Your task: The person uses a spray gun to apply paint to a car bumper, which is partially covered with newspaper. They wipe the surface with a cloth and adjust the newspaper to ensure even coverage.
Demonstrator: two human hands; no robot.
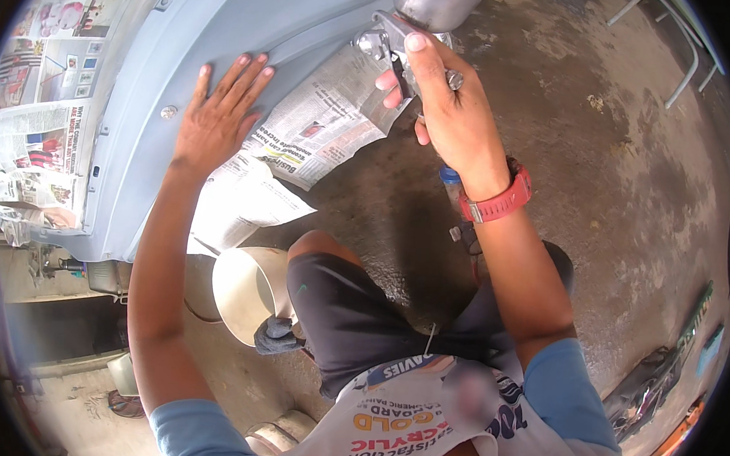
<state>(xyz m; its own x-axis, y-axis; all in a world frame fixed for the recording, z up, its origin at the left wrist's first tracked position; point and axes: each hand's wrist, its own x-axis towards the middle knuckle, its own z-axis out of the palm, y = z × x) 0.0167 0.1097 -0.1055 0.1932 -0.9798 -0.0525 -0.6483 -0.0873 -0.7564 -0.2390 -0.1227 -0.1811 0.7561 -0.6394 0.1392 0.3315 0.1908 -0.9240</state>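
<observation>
My left hand (219, 119) lies flat on a pale blue-grey panel (134, 176), which looks like vehicle bodywork, its fingers stretched out. My right hand (455, 121) is wrapped round a metal spray gun (391, 39), with the thumb along its top. A silver metal cup (439, 3) shows beside the gun's front, partly cut off by the picture's upper edge; I cannot tell how it joins the gun. Newspaper sheets (330, 121) line the panel's near right edge, and more newspaper (52, 83) covers the area on its left.
A cream bucket (248, 292) with a dark cloth (277, 336) at its rim stands by my left knee. The concrete floor (620, 160) looks damp and stained. A metal-legged frame (685, 47) stands at the far right. Dark and coloured items (665, 372) lie along the right side.
</observation>
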